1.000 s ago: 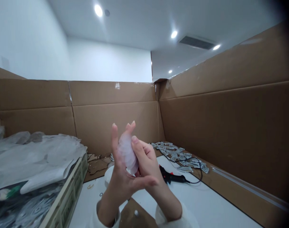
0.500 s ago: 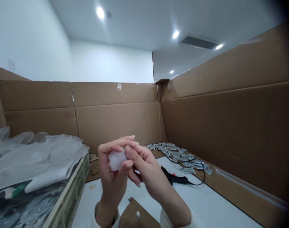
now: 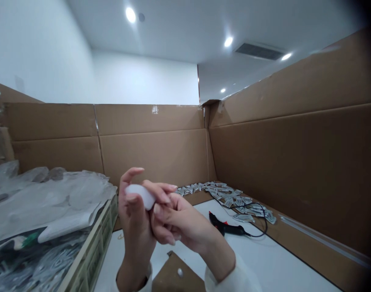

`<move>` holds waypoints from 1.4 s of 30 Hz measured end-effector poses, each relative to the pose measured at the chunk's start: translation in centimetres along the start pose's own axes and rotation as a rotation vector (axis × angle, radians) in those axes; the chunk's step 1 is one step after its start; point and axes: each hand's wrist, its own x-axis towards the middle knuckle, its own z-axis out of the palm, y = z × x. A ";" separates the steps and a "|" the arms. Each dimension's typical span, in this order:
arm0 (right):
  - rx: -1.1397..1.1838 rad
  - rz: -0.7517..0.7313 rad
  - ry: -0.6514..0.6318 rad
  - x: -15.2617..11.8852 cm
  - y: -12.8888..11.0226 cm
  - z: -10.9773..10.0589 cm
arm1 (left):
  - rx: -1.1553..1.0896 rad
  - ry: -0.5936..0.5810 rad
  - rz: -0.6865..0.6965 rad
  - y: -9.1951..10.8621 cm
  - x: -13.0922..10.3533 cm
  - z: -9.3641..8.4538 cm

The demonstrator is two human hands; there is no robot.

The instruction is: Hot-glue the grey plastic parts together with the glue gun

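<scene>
My left hand (image 3: 135,221) holds a smooth white rounded piece (image 3: 143,195), its kind unclear, between thumb and fingers, with the index finger raised. Against the left fingers, my right hand (image 3: 176,221) is closed in a pinch, thumb pressed to its fingers. Whatever the right fingertips grip is hidden. Below both hands, a brown cardboard piece (image 3: 170,280) bears a small shiny white blob (image 3: 180,272). To the right of my right hand lies a black and red glue gun (image 3: 231,229) with its cord.
On the left stands a pale green crate (image 3: 104,233) holding plastic-wrapped items under a translucent plastic sheet (image 3: 66,202). Several small clear packets (image 3: 231,196) lie at the back right of the white table (image 3: 258,255). Cardboard walls (image 3: 155,150) rise behind and on the right.
The white piece has moved left and turned within my left hand, and the left index finger has lifted. My right hand has shifted slightly left and down, its thumb now off the piece.
</scene>
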 end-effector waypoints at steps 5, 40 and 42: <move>-0.050 0.000 0.141 0.3 0.1 -0.2 | 0.008 -0.054 0.010 -0.8 0.2 -0.3; -1.787 -0.369 0.422 -3.3 -4.3 -0.7 | 0.278 -0.554 -0.599 0.5 1.8 -1.9; -1.806 -0.394 0.425 -3.2 -4.4 -0.8 | 0.291 -0.549 -0.616 0.5 1.8 -1.8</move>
